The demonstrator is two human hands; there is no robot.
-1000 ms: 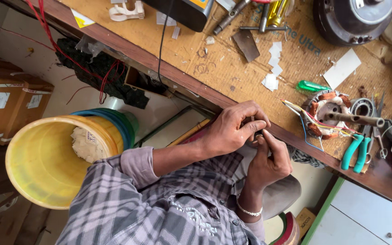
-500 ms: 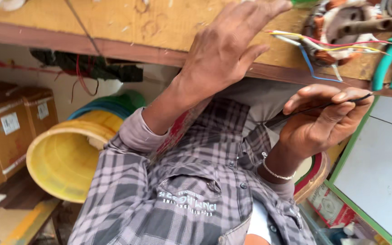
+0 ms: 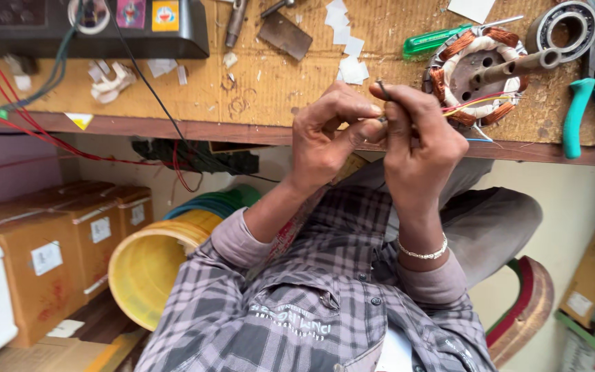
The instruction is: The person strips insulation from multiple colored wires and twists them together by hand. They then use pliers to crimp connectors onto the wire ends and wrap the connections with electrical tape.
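Your right hand (image 3: 418, 141) pinches a thin dark tool (image 3: 383, 89), tip toward 11 o'clock; left hand (image 3: 328, 134) fingers close on it (wound stator (image 3: 473, 76) lies at 2 o'clock).

1. Two brown cardboard boxes (image 3: 70, 241) stand at lower left under the bench, each bearing a white rectangular label (image 3: 47, 257).
2. A black box (image 3: 105, 27) on the bench top carries small coloured square stickers (image 3: 165, 15).
3. Another brown carton (image 3: 592, 275) with a pale label sits at lower right.
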